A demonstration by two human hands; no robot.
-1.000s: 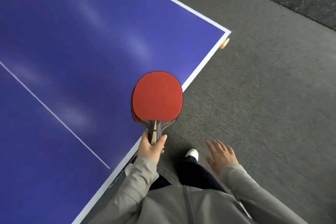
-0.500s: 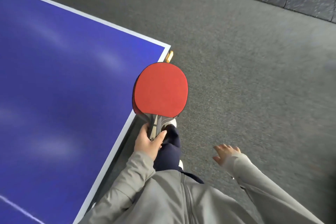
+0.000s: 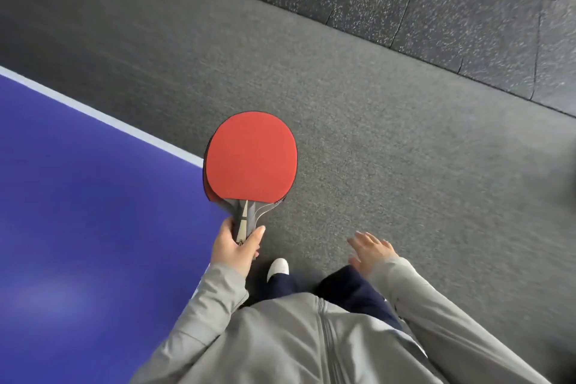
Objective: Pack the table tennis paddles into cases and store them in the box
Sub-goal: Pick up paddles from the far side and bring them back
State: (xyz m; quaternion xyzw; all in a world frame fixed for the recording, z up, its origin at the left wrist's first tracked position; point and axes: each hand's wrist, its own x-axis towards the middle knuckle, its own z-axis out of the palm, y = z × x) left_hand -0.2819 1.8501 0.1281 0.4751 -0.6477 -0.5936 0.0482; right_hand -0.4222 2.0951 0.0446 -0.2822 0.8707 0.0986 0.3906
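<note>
Left hand [image 3: 237, 248] curled round handles of paddles [image 3: 251, 159], arm forward; right hand [image 3: 371, 251] loose, fingers spread, palm down.

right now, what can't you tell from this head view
Second paddle: head view, only a red sliver shows behind the front paddle.
Handle ends: head view, hidden inside the left hand.
Table: head view, cut off by the left edge.
Cases and box: nowhere in frame.

Two stacked red rubber paddles [image 3: 251, 159] in left hand [image 3: 235, 248], over corner of blue table tennis table [image 3: 78, 196], right hand [image 3: 371, 251] apart to right, above grey carpet floor [image 3: 389, 150]
</note>
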